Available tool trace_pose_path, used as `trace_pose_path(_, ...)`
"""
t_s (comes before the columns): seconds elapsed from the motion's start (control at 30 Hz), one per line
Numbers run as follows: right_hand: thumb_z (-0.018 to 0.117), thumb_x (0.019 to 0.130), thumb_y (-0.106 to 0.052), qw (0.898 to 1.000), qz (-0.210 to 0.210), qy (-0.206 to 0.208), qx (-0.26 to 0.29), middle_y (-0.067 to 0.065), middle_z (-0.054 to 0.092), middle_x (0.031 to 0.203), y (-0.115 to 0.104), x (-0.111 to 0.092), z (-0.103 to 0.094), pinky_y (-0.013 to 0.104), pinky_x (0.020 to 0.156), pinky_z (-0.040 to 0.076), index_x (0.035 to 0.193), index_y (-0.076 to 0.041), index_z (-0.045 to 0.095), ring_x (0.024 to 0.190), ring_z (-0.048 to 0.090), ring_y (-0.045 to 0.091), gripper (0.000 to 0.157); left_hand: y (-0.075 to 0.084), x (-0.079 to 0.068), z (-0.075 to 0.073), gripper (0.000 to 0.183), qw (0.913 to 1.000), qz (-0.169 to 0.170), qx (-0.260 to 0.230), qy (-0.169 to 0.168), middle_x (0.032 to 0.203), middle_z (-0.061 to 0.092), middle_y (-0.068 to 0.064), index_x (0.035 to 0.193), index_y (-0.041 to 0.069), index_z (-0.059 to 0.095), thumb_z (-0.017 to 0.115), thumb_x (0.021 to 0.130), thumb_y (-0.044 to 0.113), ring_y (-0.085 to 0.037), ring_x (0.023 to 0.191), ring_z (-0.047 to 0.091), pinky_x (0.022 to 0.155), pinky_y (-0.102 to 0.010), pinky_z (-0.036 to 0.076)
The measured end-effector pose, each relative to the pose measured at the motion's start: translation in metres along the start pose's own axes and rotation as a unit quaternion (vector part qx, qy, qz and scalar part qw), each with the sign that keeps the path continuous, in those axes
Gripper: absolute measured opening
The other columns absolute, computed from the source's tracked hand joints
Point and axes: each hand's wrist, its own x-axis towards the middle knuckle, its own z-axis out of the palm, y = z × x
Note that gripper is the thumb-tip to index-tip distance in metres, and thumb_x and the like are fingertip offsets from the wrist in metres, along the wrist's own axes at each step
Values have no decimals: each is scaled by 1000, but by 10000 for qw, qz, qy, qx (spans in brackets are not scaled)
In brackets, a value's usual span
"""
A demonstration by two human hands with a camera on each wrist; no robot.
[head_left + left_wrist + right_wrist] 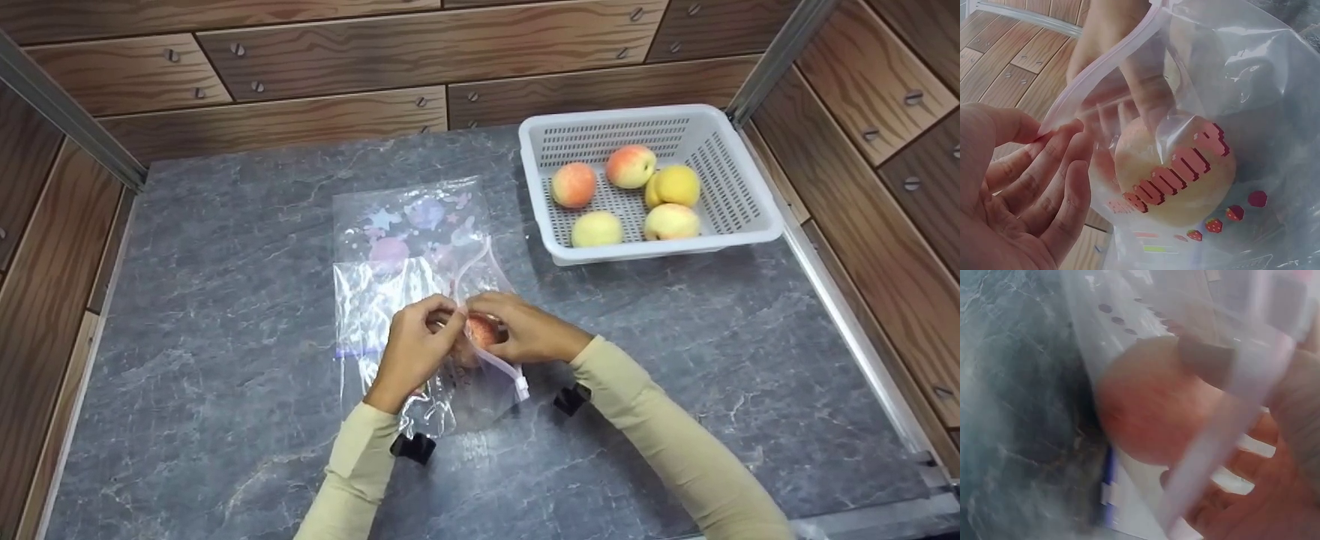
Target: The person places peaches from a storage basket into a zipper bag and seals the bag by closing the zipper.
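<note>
My left hand (420, 337) pinches the pale pink zip edge of a clear plastic zip bag (1275, 124) between thumb and forefinger, its other fingers loosely bent. Reaching through the bag's mouth, my right hand (536, 328) grips a red and yellow peach (1151, 405), thumb on one side and fingers on the other. In the left wrist view the peach shows through the bag's wall, behind pink lettering and small strawberry prints. A white slider (522, 386) sits at the near end of the zip edge.
More clear printed bags (405, 225) lie flat on the grey marbled table (225, 300), under and beyond the hands. At the back right stands a white slotted basket (667, 253) holding several peaches (574, 185). Wood-patterned walls (435, 45) enclose the table.
</note>
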Motion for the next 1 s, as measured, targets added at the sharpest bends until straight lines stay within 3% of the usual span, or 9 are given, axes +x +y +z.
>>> trace_pose_path(0.17, 77, 89, -11, 9991, 280, -109, 303, 17, 61, 135, -9, -4, -40, 50, 104, 49, 135, 0, 59, 123, 58, 35, 51, 0, 0, 0, 13, 9999, -6, -12, -112, 76, 72, -8, 90, 0, 70, 66, 97, 10, -27, 59, 68, 53, -29, 57)
trace_pose_path(0.3, 74, 93, -14, 9971, 472, 353, 473, 17, 66, 126, -12, -4, -86, 46, 95, 55, 132, 1, 62, 109, 64, 33, 43, -1, 0, 0, 14, 9998, 79, 48, -186, 76, 72, -4, 91, 1, 71, 65, 99, 11, -25, 59, 68, 52, -27, 55)
trace_pose_path(0.47, 72, 94, -12, 9886, 863, 1226, -107, 20, 66, 122, -1, 1, -138, 46, 92, 56, 128, 3, 64, 105, 65, 33, 38, -2, -1, 0, 13, 9997, 112, -15, -217, 75, 72, -4, 91, 1, 71, 65, 98, 9, -26, 57, 67, 50, -24, 53)
trace_pose_path(0.6, 69, 92, -9, 9758, 1461, 1507, -616, 25, 66, 121, 18, 10, -163, 51, 93, 53, 125, 6, 65, 104, 65, 39, 37, -3, -1, -1, 13, 9997, 83, -84, -208, 75, 72, -5, 89, 1, 70, 65, 98, 8, -30, 56, 66, 48, -24, 52)
trace_pose_path(0.73, 69, 91, -9, 9652, 1986, 1376, -997, 31, 64, 122, 42, 15, -174, 56, 98, 49, 124, 9, 64, 110, 61, 46, 38, -4, -2, -2, 13, 9998, 64, -26, -159, 75, 72, -3, 90, 1, 70, 65, 98, 10, -30, 57, 66, 49, -24, 52)
trace_pose_path(1.0, 74, 91, -21, 9494, 2878, 407, -1187, 33, 59, 127, 76, 11, -175, 58, 102, 44, 131, 12, 56, 117, 56, 48, 55, -4, -3, -7, 14, 9999, -60, -65, -137, 76, 72, -2, 90, 2, 71, 66, 98, 12, -28, 58, 67, 50, -23, 52)
